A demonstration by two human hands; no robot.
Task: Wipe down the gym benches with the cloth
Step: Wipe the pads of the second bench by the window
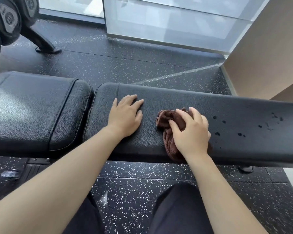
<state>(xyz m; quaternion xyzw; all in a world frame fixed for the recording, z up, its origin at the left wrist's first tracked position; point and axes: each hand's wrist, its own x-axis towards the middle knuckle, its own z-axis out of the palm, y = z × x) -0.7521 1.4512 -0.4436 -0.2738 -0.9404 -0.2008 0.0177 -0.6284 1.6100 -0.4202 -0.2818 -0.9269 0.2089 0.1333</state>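
A black padded gym bench runs across the view, with a long pad on the right and a shorter seat pad on the left. A crumpled brown cloth lies on the long pad, and my right hand presses down on it and grips it. My left hand rests flat on the same pad, fingers spread, a little left of the cloth. Dark wet drops speckle the pad to the right of the cloth.
Black speckled rubber floor surrounds the bench. Dumbbells on a rack stand at the far left, with a rack foot on the floor. A glass panel and a beige wall close the far side and right. My dark-trousered legs are below.
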